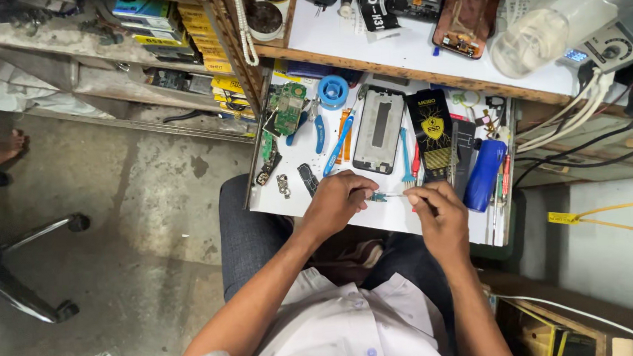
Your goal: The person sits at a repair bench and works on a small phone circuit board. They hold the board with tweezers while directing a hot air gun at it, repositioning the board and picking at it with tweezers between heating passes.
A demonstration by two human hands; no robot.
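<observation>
Green board piece (377, 196), pinched in the left hand (336, 202) above the tray (274, 202) front edge, lies level, directly left of the right hand (441, 209) gripping a thin tool (397, 195).

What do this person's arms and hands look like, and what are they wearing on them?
Both hands are bare: no gloves, and no rings or watch that I can make out on the left hand or the right hand. The forearms are uncovered too. The person wears a white buttoned shirt, its sleeves apparently ending near the elbows; a white sleeve edge shows at the left elbow. Dark trousers cover the legs.
</observation>
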